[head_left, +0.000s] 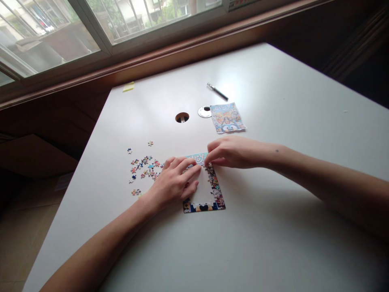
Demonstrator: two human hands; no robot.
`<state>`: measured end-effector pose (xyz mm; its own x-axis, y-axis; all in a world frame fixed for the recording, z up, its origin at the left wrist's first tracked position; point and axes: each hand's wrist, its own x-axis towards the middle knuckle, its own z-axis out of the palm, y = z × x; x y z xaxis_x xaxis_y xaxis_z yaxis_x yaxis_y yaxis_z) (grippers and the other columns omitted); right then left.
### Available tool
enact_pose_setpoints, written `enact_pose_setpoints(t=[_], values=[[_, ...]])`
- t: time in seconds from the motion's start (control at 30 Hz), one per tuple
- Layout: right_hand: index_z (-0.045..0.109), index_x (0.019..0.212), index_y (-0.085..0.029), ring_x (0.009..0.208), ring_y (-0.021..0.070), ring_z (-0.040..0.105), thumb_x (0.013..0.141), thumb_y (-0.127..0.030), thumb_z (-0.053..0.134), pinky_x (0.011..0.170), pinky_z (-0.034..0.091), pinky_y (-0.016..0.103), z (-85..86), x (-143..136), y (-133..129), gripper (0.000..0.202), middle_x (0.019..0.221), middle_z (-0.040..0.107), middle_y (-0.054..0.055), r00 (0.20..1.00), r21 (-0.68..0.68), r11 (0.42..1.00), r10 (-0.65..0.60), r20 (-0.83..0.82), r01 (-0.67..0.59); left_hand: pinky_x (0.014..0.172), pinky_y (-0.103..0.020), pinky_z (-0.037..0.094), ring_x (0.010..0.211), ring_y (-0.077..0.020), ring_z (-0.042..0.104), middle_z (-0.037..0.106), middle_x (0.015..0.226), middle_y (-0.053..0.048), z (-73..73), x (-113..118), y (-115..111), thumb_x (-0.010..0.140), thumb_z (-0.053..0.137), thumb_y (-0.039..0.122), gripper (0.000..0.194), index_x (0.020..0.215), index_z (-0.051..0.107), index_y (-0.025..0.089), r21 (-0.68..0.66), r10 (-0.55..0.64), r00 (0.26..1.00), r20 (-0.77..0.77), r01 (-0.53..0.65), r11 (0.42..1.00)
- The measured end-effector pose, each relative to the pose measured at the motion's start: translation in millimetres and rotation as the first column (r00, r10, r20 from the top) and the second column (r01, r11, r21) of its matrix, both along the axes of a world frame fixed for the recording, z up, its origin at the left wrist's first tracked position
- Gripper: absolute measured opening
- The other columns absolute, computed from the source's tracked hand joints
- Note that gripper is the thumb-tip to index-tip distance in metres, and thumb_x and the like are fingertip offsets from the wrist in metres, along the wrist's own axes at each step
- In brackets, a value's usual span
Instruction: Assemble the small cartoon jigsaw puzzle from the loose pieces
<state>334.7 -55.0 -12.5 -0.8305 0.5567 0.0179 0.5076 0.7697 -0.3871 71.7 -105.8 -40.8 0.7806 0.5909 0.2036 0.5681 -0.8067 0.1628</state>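
Note:
A jigsaw puzzle [216, 190] lies on the white table, its border joined into a rectangle around a bare middle. My left hand [174, 180] rests flat across its left side with fingers stretched out, hiding that edge. At the upper right of the puzzle my right hand [227, 152] has its fingertips pinched together on or just over the top border. Whatever sits between those fingertips is too small to make out. Loose puzzle pieces [146, 164] are scattered left of my left hand.
Beyond the puzzle lies a printed picture sheet [227, 117], partly over a round metal cover [204, 112]. A pen [217, 92] is behind it. The table [273, 243] has a round cable hole [182, 118] and a yellow sticker [128, 86] near its far-left corner.

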Motion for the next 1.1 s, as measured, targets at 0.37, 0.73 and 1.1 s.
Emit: enact_pose_setpoints(t=[0.37, 0.73, 1.1], values=[[0.077, 0.101, -0.023, 0.068, 0.012, 0.058, 0.091, -0.016, 0.058, 0.058, 0.036, 0.025, 7.2, -1.1, -3.7, 0.023, 0.087, 0.067, 0.005, 0.999, -0.021, 1.0, 0.018, 0.034, -0.017, 0.105, -0.045, 0.036, 0.119, -0.0268, 0.053, 0.062, 0.13, -0.009, 0.3, 1.9, -0.3, 0.098, 0.052, 0.032, 0.034, 0.13, 0.058, 0.022, -0.007, 0.005, 0.999, 0.032, -0.004, 1.0], [0.077, 0.105, -0.024, 0.067, 0.0116, 0.059, 0.092, -0.017, 0.056, 0.062, 0.04, 0.025, 2.4, 0.0, 0.7, 0.026, 0.087, 0.068, 0.004, 1.0, -0.082, 0.996, 0.022, -0.021, -0.023, 0.104, -0.044, 0.035, 0.117, -0.0257, 0.054, 0.062, 0.129, -0.01, 0.4, 1.6, 0.6, 0.099, 0.05, 0.03, 0.034, 0.131, 0.056, 0.022, -0.015, 0.019, 0.999, 0.03, -0.019, 1.0], [0.075, 0.093, -0.02, 0.066, 0.0132, 0.055, 0.093, -0.015, 0.05, 0.06, 0.036, 0.027, -14.5, -4.5, -1.5, 0.025, 0.081, 0.065, 0.005, 0.993, 0.052, 0.997, 0.063, -0.098, -0.058, 0.11, -0.046, 0.026, 0.115, -0.0227, 0.059, 0.065, 0.127, -0.008, 0.3, 6.6, -1.3, 0.1, 0.046, 0.03, 0.028, 0.124, 0.06, 0.023, 0.01, 0.046, 0.998, 0.04, -0.046, 0.999]])
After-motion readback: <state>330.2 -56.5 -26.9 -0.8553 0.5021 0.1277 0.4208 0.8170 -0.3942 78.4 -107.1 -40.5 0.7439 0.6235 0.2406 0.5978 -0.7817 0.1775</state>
